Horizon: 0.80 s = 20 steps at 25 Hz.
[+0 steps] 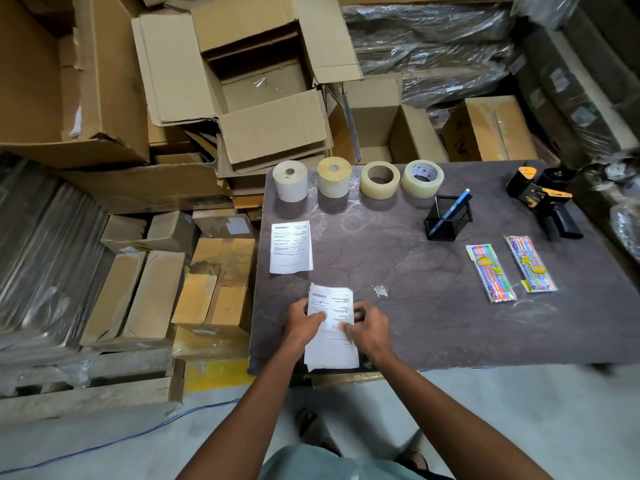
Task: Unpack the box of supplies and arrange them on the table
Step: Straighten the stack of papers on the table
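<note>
Holding a white printed paper stack (331,332) at the near edge of the dark worn table (433,306), both hands are pinching it: the left hand (304,327) grips its left side, the right hand (367,329) its right, fingers curled over the sheets. Most unpacking is looking finished, judging by what is lying out: four tape and label rolls (356,181) lining the table's far edge, a second white printed sheet (291,247) beyond the stack, a black mesh pen holder (448,218), two colourful pencil packets (510,268) and a black-and-yellow tape dispenser (540,199) toward the table's right. The open brown cardboard box (263,91) past the table is showing nothing inside. The stack's long axis is running away from the person, header pointing toward the rolls.
</note>
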Each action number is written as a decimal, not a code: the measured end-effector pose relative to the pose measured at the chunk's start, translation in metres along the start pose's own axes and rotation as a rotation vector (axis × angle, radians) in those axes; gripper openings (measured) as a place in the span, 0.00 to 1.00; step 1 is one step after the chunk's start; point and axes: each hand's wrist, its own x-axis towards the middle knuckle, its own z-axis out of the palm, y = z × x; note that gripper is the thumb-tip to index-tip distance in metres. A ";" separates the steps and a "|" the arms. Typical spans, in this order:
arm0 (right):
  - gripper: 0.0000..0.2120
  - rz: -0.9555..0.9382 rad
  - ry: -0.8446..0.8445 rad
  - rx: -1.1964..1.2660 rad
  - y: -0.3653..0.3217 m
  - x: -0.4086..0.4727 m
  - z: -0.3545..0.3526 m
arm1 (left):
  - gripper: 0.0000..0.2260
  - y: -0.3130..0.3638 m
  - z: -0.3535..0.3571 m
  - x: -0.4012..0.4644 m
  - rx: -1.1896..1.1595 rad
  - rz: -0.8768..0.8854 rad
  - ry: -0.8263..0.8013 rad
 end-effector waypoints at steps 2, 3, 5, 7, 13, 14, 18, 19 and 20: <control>0.17 0.003 -0.002 0.006 0.001 0.002 0.000 | 0.14 -0.004 0.001 0.000 0.036 0.022 -0.019; 0.17 0.005 -0.010 0.020 0.002 0.003 -0.001 | 0.15 -0.004 0.002 -0.002 0.035 0.037 -0.042; 0.18 -0.009 -0.038 0.070 0.001 0.005 -0.003 | 0.17 -0.002 0.003 -0.006 -0.041 0.069 -0.096; 0.20 -0.054 -0.094 0.179 -0.003 0.004 -0.005 | 0.19 0.001 0.001 -0.009 -0.187 0.087 -0.086; 0.12 -0.215 -0.024 0.384 -0.038 0.002 -0.019 | 0.24 0.030 0.003 -0.008 -0.261 0.351 0.046; 0.12 -0.258 0.030 0.395 -0.041 0.005 -0.020 | 0.24 0.035 0.005 -0.007 -0.246 0.399 0.059; 0.14 -0.272 0.075 0.342 -0.017 0.009 -0.006 | 0.23 0.026 0.020 -0.011 -0.113 0.420 -0.005; 0.13 -0.249 0.053 0.305 -0.008 0.008 -0.001 | 0.25 0.019 0.024 -0.012 -0.085 0.354 -0.011; 0.13 -0.246 0.032 0.290 -0.001 0.008 0.002 | 0.26 0.012 0.027 -0.011 -0.066 0.300 -0.007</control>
